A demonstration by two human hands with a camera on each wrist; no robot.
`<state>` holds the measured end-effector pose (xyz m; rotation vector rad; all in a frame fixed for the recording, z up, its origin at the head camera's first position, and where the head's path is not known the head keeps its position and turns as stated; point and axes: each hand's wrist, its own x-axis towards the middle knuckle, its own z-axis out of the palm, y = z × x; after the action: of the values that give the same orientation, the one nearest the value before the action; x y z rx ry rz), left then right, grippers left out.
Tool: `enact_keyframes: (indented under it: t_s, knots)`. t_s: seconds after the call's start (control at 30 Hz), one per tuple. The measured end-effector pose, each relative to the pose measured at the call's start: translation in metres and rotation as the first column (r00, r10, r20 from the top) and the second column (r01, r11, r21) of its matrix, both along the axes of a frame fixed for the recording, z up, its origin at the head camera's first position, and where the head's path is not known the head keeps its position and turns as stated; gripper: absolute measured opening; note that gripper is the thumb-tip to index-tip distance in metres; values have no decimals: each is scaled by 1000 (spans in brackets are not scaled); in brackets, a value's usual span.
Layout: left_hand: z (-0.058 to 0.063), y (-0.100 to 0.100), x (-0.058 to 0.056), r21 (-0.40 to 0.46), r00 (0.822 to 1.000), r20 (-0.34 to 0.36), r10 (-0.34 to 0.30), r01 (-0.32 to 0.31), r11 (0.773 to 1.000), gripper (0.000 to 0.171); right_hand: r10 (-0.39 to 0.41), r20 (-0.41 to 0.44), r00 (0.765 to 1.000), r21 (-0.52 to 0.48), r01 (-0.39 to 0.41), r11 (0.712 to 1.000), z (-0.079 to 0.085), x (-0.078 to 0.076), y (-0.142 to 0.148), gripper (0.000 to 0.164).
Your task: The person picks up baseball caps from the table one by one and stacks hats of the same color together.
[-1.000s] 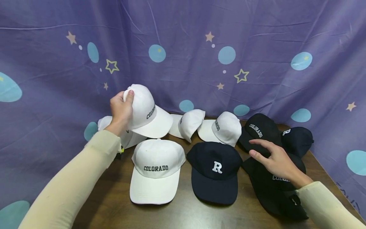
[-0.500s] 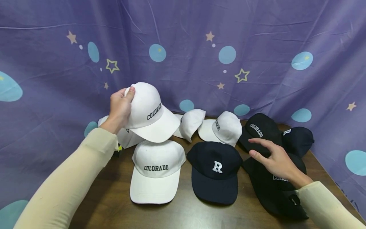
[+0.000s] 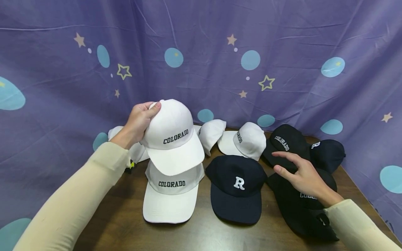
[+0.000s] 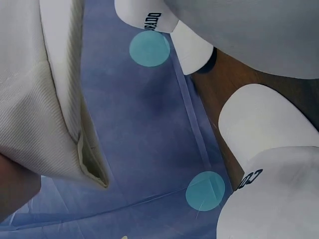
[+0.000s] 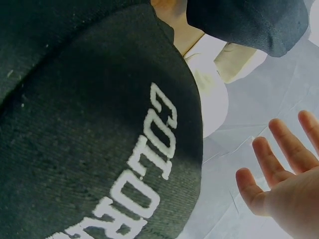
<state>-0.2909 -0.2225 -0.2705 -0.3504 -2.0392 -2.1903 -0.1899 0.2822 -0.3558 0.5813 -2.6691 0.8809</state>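
Note:
My left hand [image 3: 136, 122] pinches a white baseball cap [image 3: 171, 120] at the back of its crown, thumb on top. The cap reads COLORADO and its brim points forward and down, overlapping the crown of another white COLORADO cap [image 3: 170, 207] on the table. In the left wrist view the held cap's fabric [image 4: 35, 89] fills the left side. Beside the lower white cap lies a navy cap [image 3: 235, 207] with a white R. My right hand [image 3: 303, 176] holds nothing, fingers extended over a black COLORADO cap [image 3: 292, 202]; that cap looms large in the right wrist view.
White caps line the back of the brown table [image 3: 204, 237], among them one turned sideways [image 3: 251, 141]. At back right sit a black COLORADO cap [image 3: 287, 134] and a navy cap [image 3: 328, 155]. A purple star-patterned curtain [image 3: 201, 87] hangs behind.
My left hand has carried the white cap rightward and then down, over the front white cap, its lettering turning toward the front. My right hand stays nearly still.

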Motion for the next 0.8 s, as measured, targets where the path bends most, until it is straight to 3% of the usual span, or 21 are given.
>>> enact_keyframes:
  t_s: [0.43,0.6,0.8]
  knots:
    - [-5,-2,12,-124,977,-13,-213,210,970,27,66,-80,995,-32,-69,997,-4,-2,-7,51]
    - [-8,-1,17,-142,953,-36,-301,294,945,29,88,-91,992,-31,-91,995,-5,-2,-11,55]
    - [-11,0,22,-167,911,-77,-406,389,906,31,107,-107,988,-30,-111,993,-6,-4,-12,57]
